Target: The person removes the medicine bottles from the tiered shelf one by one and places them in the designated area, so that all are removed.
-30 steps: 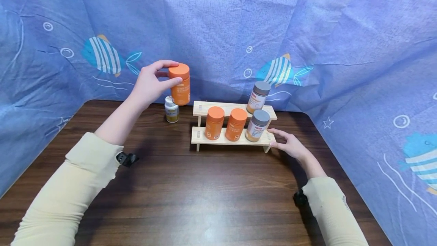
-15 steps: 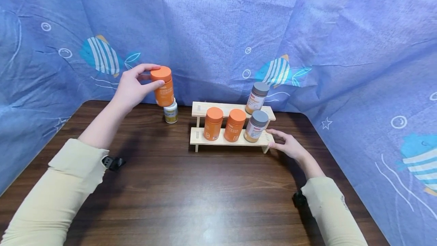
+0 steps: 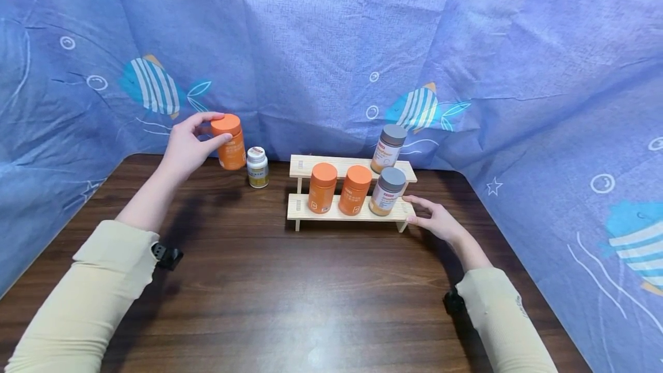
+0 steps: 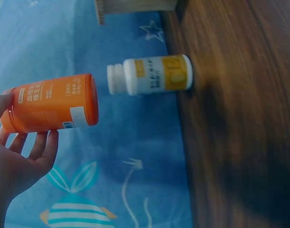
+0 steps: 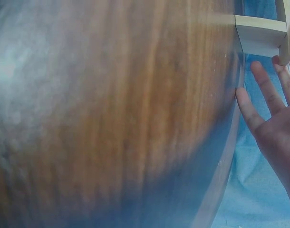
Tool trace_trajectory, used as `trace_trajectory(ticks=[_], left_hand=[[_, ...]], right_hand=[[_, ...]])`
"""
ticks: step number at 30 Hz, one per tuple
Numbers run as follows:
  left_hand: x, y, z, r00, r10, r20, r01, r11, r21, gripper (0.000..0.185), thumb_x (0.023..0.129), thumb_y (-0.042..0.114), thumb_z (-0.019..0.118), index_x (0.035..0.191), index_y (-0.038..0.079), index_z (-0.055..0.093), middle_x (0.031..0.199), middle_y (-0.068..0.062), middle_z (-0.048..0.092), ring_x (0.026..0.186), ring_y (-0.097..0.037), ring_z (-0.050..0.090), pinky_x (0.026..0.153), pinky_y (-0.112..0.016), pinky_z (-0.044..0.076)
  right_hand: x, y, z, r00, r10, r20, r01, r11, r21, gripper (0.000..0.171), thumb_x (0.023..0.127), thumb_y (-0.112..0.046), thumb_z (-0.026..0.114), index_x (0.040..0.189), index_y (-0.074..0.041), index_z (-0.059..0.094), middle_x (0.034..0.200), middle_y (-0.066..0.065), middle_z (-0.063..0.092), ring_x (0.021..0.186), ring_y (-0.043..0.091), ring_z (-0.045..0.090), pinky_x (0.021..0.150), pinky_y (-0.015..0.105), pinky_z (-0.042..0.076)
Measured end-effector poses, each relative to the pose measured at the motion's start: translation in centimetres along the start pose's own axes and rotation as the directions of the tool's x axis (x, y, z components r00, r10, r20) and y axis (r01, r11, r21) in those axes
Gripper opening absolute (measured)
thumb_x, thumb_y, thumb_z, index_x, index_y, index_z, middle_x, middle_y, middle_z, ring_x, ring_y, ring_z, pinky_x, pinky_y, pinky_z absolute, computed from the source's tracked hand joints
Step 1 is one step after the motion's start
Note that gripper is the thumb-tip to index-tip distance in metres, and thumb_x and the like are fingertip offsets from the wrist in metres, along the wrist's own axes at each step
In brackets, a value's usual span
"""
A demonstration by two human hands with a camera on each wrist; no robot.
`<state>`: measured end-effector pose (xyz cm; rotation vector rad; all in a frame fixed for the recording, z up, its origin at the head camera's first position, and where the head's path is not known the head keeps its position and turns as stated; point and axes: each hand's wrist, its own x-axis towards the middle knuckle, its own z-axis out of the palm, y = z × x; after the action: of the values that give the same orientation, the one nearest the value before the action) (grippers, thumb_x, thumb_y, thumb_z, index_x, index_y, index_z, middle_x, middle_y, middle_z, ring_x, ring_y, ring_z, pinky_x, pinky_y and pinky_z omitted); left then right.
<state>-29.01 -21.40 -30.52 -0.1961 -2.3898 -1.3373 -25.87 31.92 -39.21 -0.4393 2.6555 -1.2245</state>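
My left hand [image 3: 187,145] grips an orange bottle [image 3: 232,151] by its upper part, fingers on the far side and thumb in front. In the left wrist view this bottle [image 4: 57,104] hangs in the air beside a small white bottle [image 4: 157,74] with a yellow label, apart from it. My right hand [image 3: 439,220] holds the right end of the lower shelf of a two-tier wooden rack [image 3: 296,210], thumb at the front edge and index finger at the back. In the right wrist view its other fingers [image 5: 268,89] spread straight beside the rack end.
Two orange bottles [image 3: 322,191] and a grey-capped bottle [image 3: 388,191] stand on the lower shelf. Another grey-capped bottle [image 3: 388,149] is at the upper shelf's right end. Behind the dark wooden table [image 3: 290,292] hangs a blue fish-print cloth [image 3: 311,73].
My left hand has carried the orange bottle leftward and lower, past the small white bottle, which now shows in full. My right hand stays at the rack's end.
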Motion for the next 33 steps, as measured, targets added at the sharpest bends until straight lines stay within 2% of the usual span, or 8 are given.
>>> trace_trajectory(ticks=[6, 13, 20, 23, 26, 33], left_hand=[[-0.1, -1.8, 0.3, 0.999, 0.013, -0.029, -0.012, 0.999, 0.039, 0.049, 0.083, 0.034, 0.071, 0.126, 0.013, 0.059, 0.126, -0.011, 0.058, 0.102, -0.022, 0.057, 0.069, -0.009, 0.042], [0.0, -3.7, 0.8, 0.997, -0.047, -0.067, 0.049, 0.998, 0.033, 0.051, 0.085, 0.036, 0.069, 0.129, 0.013, 0.057, 0.126, -0.013, 0.057, 0.106, -0.027, 0.056, 0.067, -0.01, 0.04], [0.2, -5.6, 1.5, 0.988, -0.055, -0.143, 0.06, 0.998, 0.03, 0.049, 0.085, 0.031, 0.071, 0.126, 0.008, 0.059, 0.126, -0.015, 0.058, 0.104, -0.03, 0.057, 0.078, -0.02, 0.044], [0.3, -6.4, 1.9, 0.985, -0.056, -0.166, 0.062, 0.997, 0.036, 0.048, 0.084, 0.028, 0.072, 0.125, 0.006, 0.059, 0.124, -0.017, 0.059, 0.104, -0.032, 0.058, 0.078, -0.021, 0.044], [0.4, -7.2, 2.1, 0.984, -0.067, -0.163, 0.076, 0.996, 0.052, 0.048, 0.084, 0.028, 0.071, 0.125, 0.007, 0.059, 0.126, -0.017, 0.058, 0.107, -0.033, 0.058, 0.076, -0.019, 0.042], [0.4, -8.6, 2.9, 0.987, -0.075, -0.143, 0.087, 0.993, 0.08, 0.046, 0.085, 0.025, 0.072, 0.125, 0.006, 0.059, 0.126, -0.018, 0.058, 0.103, -0.033, 0.059, 0.079, -0.027, 0.042]], right_hand=[[0.0, 0.3, -0.1, 1.0, -0.002, -0.004, 0.002, 1.0, 0.003, 0.059, 0.089, -0.02, 0.067, 0.141, -0.007, 0.043, 0.137, 0.023, 0.048, 0.124, 0.038, 0.045, 0.101, 0.054, 0.034], [0.0, 0.3, 0.0, 1.0, -0.017, -0.011, 0.018, 1.0, 0.008, 0.058, 0.088, -0.018, 0.067, 0.14, -0.005, 0.043, 0.134, 0.023, 0.05, 0.122, 0.038, 0.047, 0.101, 0.055, 0.034], [0.1, 0.3, 0.0, 1.0, -0.022, -0.008, 0.022, 1.0, 0.022, 0.058, 0.088, -0.018, 0.068, 0.14, -0.005, 0.044, 0.134, 0.022, 0.051, 0.121, 0.037, 0.047, 0.101, 0.055, 0.034], [0.0, 0.1, 0.0, 1.0, -0.018, -0.004, 0.018, 1.0, 0.018, 0.058, 0.088, -0.02, 0.067, 0.139, -0.006, 0.045, 0.134, 0.022, 0.051, 0.121, 0.037, 0.048, 0.101, 0.054, 0.035], [0.0, 0.1, 0.0, 1.0, -0.017, -0.005, 0.017, 1.0, 0.015, 0.058, 0.088, -0.02, 0.068, 0.139, -0.006, 0.045, 0.134, 0.022, 0.051, 0.121, 0.037, 0.048, 0.101, 0.054, 0.034], [0.2, 0.5, -0.1, 1.0, -0.016, -0.004, 0.016, 0.999, 0.032, 0.059, 0.088, -0.019, 0.068, 0.14, -0.005, 0.044, 0.136, 0.023, 0.048, 0.123, 0.039, 0.046, 0.102, 0.058, 0.033]])
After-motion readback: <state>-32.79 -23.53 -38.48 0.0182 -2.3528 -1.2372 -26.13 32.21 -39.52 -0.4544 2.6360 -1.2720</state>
